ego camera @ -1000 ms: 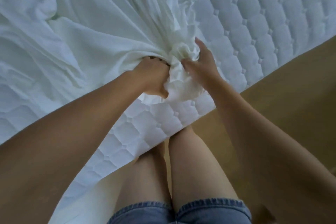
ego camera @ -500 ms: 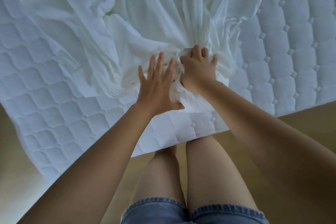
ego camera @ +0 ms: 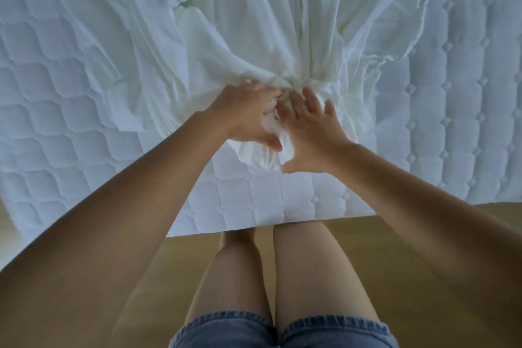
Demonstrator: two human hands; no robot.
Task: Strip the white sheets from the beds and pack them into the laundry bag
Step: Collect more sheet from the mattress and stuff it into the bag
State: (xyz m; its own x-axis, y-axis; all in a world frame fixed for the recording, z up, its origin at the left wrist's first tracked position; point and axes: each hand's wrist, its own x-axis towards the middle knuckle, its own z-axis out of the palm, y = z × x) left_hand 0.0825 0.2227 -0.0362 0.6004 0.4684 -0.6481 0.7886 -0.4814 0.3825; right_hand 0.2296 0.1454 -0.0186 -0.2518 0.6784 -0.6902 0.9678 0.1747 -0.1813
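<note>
- since half a second ago the two hands have swapped jobs: the left hand (ego camera: 248,118), which was spread flat then, now has its fingers curled down into the cloth, and the right hand (ego camera: 310,133), which was clenched on the bunch, has let go of it.
- since then the view has also swung round, so the near edge of the mattress (ego camera: 282,200) now runs almost level across the picture.
- the white sheet (ego camera: 268,22) lies on top of the mattress, drawn into long folds that fan out from a tight wad at the near edge.
- the left hand grips that wad from its left side, thumb (ego camera: 274,147) tucked under the crumpled cloth.
- the right hand's fingers (ego camera: 310,99) are straight and spread, lying against the right side of the wad, its thumb pointing left below the wad.
- the hands sit just beside each other, with a bit of crumpled sheet showing between them.
- quilted mattress shows bare to the left, to the right and along the near side.
- the person stands at the bed's edge on a wooden floor (ego camera: 423,234), bare legs (ego camera: 305,263) near the mattress side, denim shorts (ego camera: 226,330) at the bottom of the view.
</note>
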